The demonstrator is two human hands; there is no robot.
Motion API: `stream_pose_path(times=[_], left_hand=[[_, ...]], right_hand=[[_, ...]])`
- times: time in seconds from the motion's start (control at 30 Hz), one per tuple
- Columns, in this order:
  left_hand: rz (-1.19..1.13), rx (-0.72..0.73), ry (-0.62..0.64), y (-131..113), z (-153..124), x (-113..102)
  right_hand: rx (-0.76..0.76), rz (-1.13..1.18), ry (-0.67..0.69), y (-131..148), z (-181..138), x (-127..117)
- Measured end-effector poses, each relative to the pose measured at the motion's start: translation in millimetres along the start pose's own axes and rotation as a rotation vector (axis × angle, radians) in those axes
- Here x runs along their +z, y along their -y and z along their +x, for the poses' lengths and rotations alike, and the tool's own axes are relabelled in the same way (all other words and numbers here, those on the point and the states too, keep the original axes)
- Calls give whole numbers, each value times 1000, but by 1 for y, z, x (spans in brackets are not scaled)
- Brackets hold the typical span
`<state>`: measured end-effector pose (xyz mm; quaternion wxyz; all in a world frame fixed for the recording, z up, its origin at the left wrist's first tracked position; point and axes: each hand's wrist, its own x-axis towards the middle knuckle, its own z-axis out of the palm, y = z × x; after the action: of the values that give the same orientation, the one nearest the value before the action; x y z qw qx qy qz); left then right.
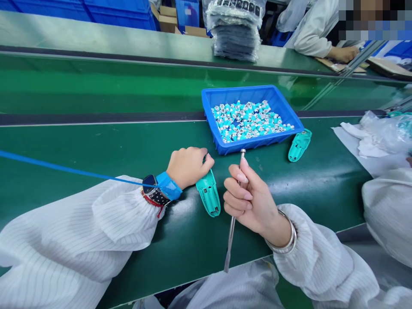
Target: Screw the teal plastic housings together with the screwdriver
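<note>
My left hand (188, 165) is closed over the top end of a teal plastic shell (208, 196) that lies on the green belt (96, 150). A blue wrist strap with a blue cord and a watch sit on that wrist. To its right, my right hand (247, 199) grips a thin metal rod (232, 231), holding it nearly upright with its tip near the blue tray. The blue tray (289, 112) holds several small teal and silver parts (247, 120). A second teal shell (299, 145) lies right of the tray.
A clear plastic bag and white paper (376, 137) lie at the right edge. A stack of bagged dark parts (236, 30) stands on the far belt. Another person's hand (344, 53) rests at the back right, and a white sleeve (389, 210) is close at right.
</note>
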<state>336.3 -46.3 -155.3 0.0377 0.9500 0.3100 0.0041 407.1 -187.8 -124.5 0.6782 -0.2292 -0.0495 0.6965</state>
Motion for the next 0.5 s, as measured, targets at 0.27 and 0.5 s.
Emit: stream_pose_path(times=[0.27, 0.5], left_hand=[[-5, 3, 3, 0, 1, 1], [-14, -2, 4, 1, 1, 0]], right_hand=[[4, -10, -12, -1, 0, 0], [14, -13, -46, -2, 0, 0]])
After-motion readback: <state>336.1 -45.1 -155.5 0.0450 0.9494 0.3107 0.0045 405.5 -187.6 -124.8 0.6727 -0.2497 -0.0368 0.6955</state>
